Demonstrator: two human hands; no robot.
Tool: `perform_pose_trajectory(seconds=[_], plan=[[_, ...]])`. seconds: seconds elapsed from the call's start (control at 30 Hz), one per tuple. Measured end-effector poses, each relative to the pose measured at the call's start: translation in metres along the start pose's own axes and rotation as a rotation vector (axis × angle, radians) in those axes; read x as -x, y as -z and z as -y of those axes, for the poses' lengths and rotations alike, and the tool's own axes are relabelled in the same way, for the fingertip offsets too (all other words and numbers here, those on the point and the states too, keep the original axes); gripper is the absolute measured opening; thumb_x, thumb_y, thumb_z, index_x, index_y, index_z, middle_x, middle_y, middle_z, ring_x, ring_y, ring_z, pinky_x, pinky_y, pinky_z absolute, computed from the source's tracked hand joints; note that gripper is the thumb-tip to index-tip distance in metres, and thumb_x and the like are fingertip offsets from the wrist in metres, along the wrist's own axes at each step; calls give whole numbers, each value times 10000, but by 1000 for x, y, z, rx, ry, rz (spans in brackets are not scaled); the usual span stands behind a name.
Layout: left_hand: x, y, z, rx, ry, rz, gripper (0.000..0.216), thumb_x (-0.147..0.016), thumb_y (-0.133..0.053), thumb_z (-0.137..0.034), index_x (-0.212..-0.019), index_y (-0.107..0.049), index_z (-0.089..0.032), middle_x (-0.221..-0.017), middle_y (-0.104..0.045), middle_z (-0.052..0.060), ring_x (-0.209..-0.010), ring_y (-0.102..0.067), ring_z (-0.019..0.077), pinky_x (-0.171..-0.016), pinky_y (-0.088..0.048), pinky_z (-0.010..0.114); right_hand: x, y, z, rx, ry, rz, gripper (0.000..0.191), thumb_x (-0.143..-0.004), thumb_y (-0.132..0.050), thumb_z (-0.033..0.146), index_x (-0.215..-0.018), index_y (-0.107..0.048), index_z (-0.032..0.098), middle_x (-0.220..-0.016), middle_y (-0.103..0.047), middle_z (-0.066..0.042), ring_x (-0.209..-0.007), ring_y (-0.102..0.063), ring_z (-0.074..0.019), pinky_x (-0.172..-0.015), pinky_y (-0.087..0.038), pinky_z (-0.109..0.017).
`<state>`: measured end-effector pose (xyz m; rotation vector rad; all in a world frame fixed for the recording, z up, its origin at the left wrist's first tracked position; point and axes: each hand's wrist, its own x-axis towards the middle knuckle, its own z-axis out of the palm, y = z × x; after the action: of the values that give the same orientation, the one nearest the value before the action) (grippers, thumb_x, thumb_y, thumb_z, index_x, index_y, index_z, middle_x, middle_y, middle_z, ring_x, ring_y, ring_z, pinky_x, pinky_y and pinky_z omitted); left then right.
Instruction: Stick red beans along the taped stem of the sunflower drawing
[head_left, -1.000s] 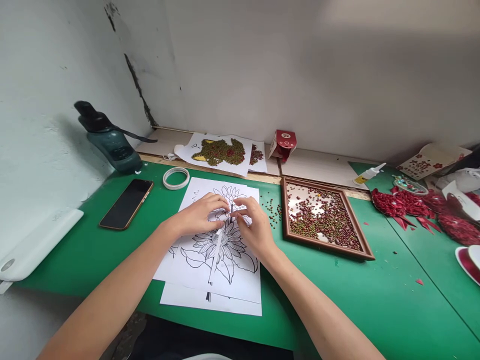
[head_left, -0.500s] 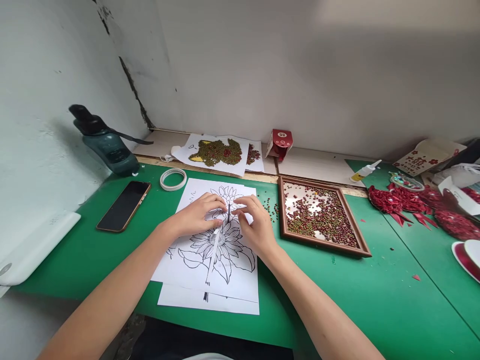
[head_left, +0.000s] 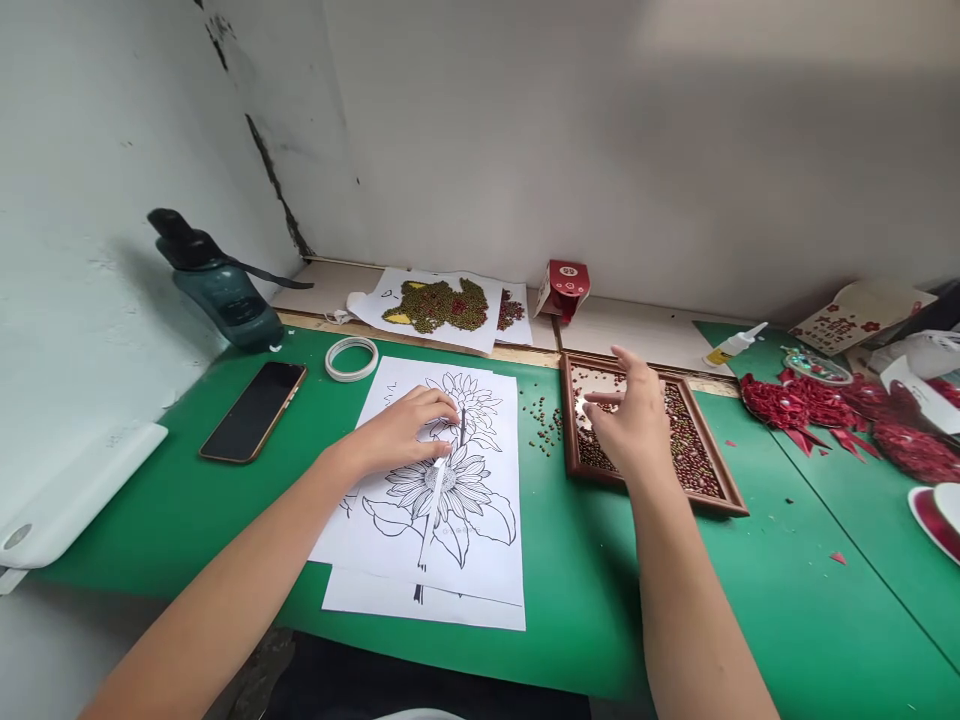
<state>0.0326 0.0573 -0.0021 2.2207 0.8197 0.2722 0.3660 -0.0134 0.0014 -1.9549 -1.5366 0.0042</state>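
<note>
My left hand (head_left: 409, 432) rests on the upper part of a paper sheet (head_left: 480, 570) printed with black line drawings of sunflowers. Its fingers are bent and spread from the thumb. The thumb tip touches the upper end of a narrow white strip (head_left: 430, 515) that runs down over the flower's stem; whether the strip is stuck down, I cannot tell. My right hand (head_left: 637, 415) is over a brown wooden frame (head_left: 571, 440) with loose red and green beans (head_left: 694, 450) in it. Thumb and fingers are apart, with nothing visible between them.
A phone (head_left: 253, 412), a tape roll (head_left: 351, 359) and a dark bottle (head_left: 229, 300) are at the left. Behind lies a bean-covered picture (head_left: 442, 305) by a red box (head_left: 568, 285). A glue bottle (head_left: 731, 347) and red shredded decorations (head_left: 780, 400) are at the right. Stray beans (head_left: 544, 420) lie beside the frame.
My right hand has left the paper and moved right, over the frame of beans. My left hand has stayed in place on the sheet.
</note>
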Motion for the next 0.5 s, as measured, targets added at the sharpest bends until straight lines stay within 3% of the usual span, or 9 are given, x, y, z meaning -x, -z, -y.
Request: perform_pose_trajectory(seconds=[0.13,0.33,0.5], plan=[[1,1,-1,-11,-4,5,299,-954,-630,-421,-1229,-655,-306,-1378,-576,16,-1343,-488,263,-1129,-423,419,-2,5,-14,8,-111,101,856,-775,-619,189,-1564,-320,329,-1412,-538,-139,-869,-717,-259,-1040,-434,-617],[1,1,0,-11,-25,-1,296,-960,-625,-436,-1220,-656,-299,-1371,-581,27,-1342,-486,269,-1123,-425,417,0,1,-15,57,-71,143,889,-771,-628,210,-1592,-297,293,-1242,-645,-128,-1068,-667,-325,-1080,-394,-597],[1,1,0,-18,-30,0,311,-951,-641,-457,-1216,-656,-296,-1364,-582,20,-1331,-489,268,-1115,-428,415,-1,-4,-18,99,-35,107,911,-743,-632,203,-1590,-308,283,-1213,-640,-119,-1141,-623,-340,-1130,-350,-614]])
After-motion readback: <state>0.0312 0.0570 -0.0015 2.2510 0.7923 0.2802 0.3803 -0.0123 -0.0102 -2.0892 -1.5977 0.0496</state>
